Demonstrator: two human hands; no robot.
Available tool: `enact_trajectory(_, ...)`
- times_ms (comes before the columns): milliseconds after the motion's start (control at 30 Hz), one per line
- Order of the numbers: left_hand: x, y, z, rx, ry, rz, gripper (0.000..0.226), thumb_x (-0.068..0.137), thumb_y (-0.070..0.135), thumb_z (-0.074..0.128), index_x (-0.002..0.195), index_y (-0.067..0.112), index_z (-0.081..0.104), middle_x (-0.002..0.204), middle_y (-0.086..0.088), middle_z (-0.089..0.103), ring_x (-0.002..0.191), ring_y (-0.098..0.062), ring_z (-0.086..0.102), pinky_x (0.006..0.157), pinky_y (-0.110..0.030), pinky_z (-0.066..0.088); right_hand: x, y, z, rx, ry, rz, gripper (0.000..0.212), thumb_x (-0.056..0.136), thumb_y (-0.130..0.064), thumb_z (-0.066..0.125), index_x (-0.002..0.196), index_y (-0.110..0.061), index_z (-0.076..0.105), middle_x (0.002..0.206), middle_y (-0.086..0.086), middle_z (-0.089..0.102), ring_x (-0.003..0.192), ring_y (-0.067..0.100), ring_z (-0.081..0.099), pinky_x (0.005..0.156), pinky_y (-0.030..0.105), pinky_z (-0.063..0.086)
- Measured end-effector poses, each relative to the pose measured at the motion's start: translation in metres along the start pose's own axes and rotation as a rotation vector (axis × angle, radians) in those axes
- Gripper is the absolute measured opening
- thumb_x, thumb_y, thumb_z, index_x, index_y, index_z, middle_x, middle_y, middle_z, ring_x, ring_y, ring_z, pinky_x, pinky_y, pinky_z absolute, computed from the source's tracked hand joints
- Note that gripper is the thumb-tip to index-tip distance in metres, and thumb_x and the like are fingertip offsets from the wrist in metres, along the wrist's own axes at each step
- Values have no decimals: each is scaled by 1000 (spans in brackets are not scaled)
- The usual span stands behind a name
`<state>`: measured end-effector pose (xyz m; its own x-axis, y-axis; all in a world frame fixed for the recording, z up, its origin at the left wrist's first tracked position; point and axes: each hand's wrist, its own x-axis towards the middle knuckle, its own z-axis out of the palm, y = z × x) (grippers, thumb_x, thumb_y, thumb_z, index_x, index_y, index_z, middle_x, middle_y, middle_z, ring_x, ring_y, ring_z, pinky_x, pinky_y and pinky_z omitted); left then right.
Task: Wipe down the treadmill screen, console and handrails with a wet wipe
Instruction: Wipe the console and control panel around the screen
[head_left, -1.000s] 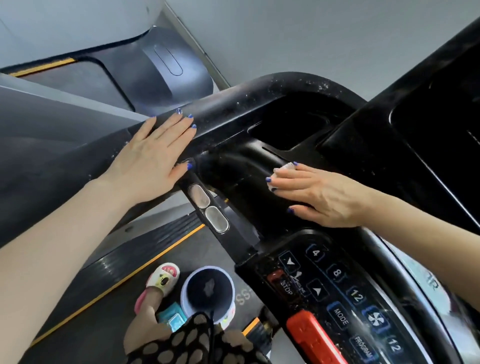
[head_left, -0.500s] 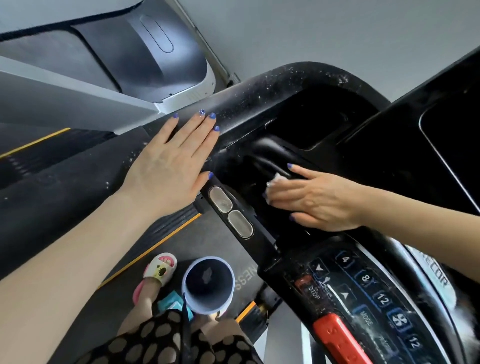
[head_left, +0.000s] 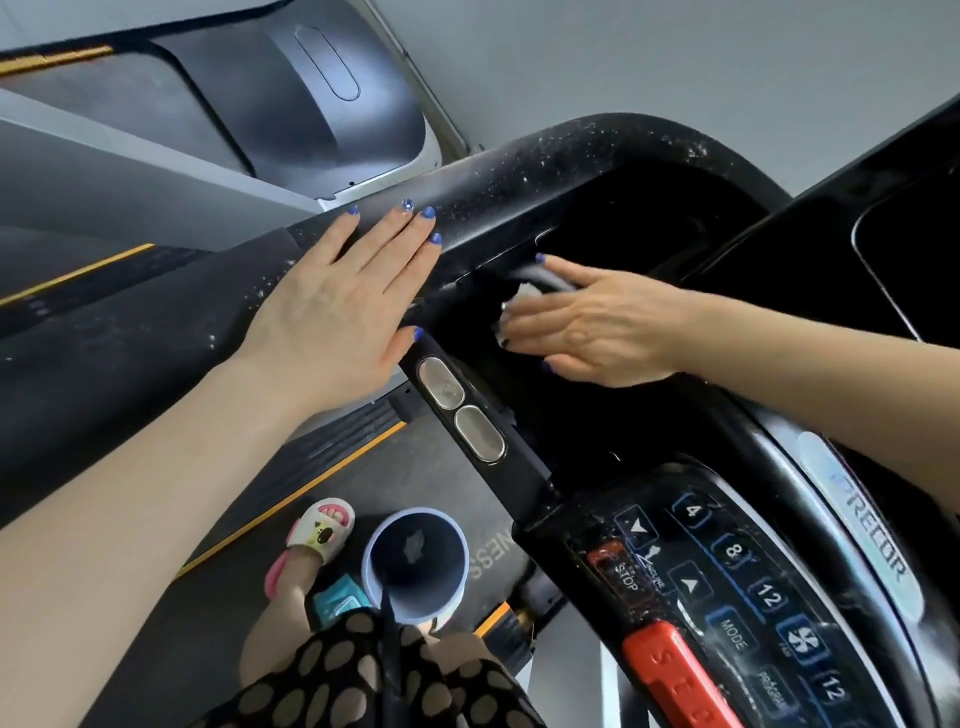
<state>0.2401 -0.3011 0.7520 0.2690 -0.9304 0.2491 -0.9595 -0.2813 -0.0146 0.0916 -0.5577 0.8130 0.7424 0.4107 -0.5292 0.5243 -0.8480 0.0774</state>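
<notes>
My left hand (head_left: 337, 306) lies flat with straight fingers on the black, dust-speckled handrail (head_left: 545, 161) of the treadmill. My right hand (head_left: 587, 327) presses a crumpled white wet wipe (head_left: 519, 299) against the inner black handle below the rail; most of the wipe is hidden under the fingers. The console (head_left: 779, 597) with its numbered buttons and red stop tab sits at the lower right. The dark screen (head_left: 919, 249) shows at the right edge.
Two oval metal pulse sensors (head_left: 460, 415) sit on the bar between my hands. Below, on the belt (head_left: 363, 478), stand a blue-rimmed bucket (head_left: 415, 566), a teal packet (head_left: 335, 603) and a sandalled foot (head_left: 317, 535). A second treadmill (head_left: 291, 98) stands to the left.
My right hand has slid the wipe up and along the inner handle toward the rail. The left hand stays flat on the handrail while the view shifts slightly.
</notes>
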Motion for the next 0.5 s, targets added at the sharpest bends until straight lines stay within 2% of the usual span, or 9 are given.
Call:
enact_trajectory(133,-1,1,2,14,-11,-9,75,95,38,47,156,1,22,165,-17,18,153,-29,16,123,-52,16,12,23,-6,-100,33,127,66,96,-44,19,159,-23,27,165,-6,22,154,11,13,124,52,-6)
enact_trajectory(300,0,3,2,25,2,-14,76,94,38,50,156,2,24,164,-17,19,153,-30,17,122,-52,17,11,-2,12,-111,2,-104,65,94,-45,26,151,-20,44,160,-6,35,153,12,19,124,50,-4)
enact_trajectory(500,0,4,2,47,18,-11,78,92,38,53,155,1,25,164,-17,21,152,-31,19,122,-53,18,61,-5,20,-177,85,-182,59,92,-37,29,138,-15,60,147,-2,54,147,15,35,124,53,2)
